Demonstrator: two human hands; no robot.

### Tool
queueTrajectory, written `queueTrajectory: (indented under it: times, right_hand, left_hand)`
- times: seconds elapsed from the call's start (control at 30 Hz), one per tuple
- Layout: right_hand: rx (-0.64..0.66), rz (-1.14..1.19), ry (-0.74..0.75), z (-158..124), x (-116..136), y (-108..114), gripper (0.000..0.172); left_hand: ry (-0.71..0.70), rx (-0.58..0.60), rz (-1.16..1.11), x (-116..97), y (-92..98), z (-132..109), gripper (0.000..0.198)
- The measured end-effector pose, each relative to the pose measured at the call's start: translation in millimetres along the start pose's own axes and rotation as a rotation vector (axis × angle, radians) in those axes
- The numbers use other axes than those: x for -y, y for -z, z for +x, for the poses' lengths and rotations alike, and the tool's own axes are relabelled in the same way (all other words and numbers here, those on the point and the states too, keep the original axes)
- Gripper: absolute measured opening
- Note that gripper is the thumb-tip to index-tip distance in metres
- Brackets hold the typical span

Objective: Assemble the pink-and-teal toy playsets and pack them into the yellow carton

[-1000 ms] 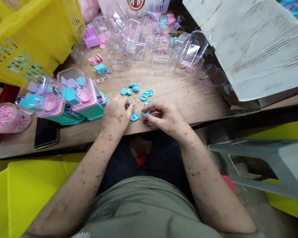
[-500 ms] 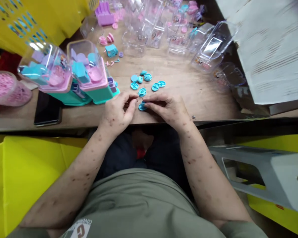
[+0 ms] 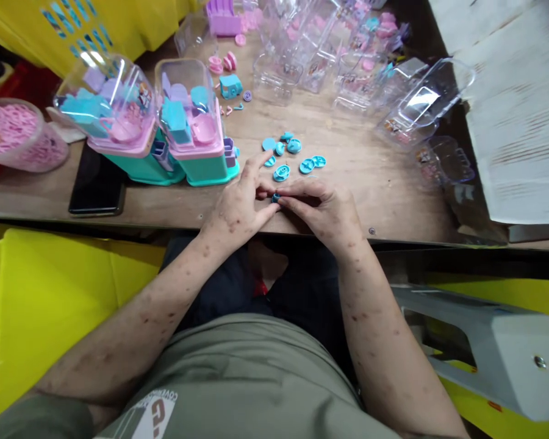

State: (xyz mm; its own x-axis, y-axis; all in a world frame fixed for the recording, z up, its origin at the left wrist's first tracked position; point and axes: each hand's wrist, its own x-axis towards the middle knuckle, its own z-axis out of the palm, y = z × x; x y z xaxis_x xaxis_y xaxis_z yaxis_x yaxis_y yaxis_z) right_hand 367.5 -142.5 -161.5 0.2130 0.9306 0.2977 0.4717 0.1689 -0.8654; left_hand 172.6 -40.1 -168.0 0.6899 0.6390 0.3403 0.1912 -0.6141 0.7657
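Observation:
Between the fingertips of both hands, close to the table's front edge, is a small blue round plastic piece (image 3: 276, 198). My left hand (image 3: 238, 198) pinches it from the left, index finger raised. From the other side, my right hand (image 3: 327, 210) has thumb and fingers closed on it. The fingers cover most of the piece. Just beyond lies a blue oval piece (image 3: 282, 173) with raised ribs inside. Two more ribbed ovals (image 3: 307, 166) lie to the right, overlapping. Several other blue pieces (image 3: 294, 146) are grouped behind.
Two toy sets with clear covers (image 3: 196, 134) stand at left, beside a black phone (image 3: 97, 186) and a tub of pink parts (image 3: 21, 134). Clear plastic cases (image 3: 421, 110) crowd the back and right. A cardboard box (image 3: 521, 122) borders the right side; a yellow crate (image 3: 119, 24) stands back left.
The view has shifted, so the table things appear further right. The left fingers have closed in on the blue piece at the right fingertips, and it is lifted and turned.

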Motion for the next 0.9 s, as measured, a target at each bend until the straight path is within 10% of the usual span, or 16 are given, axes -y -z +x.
queueTrajectory:
  times: [0.23,0.67,0.9]
  right_hand:
    - [-0.085,0.176,-0.075,0.3,-6.1,-6.6,0.021]
    - [-0.064,-0.229,0.185,-7.6,9.1,-4.6,0.015]
    - [-0.046,-0.254,0.088,-10.6,18.7,-3.7,0.018]
  left_hand:
    - [0.031,0.022,-0.030,-0.3,3.2,0.9,0.080]
    - [-0.011,0.067,0.046,-3.5,9.0,1.7,0.063]
    - [-0.020,0.065,0.049,-5.8,12.2,2.0,0.055]
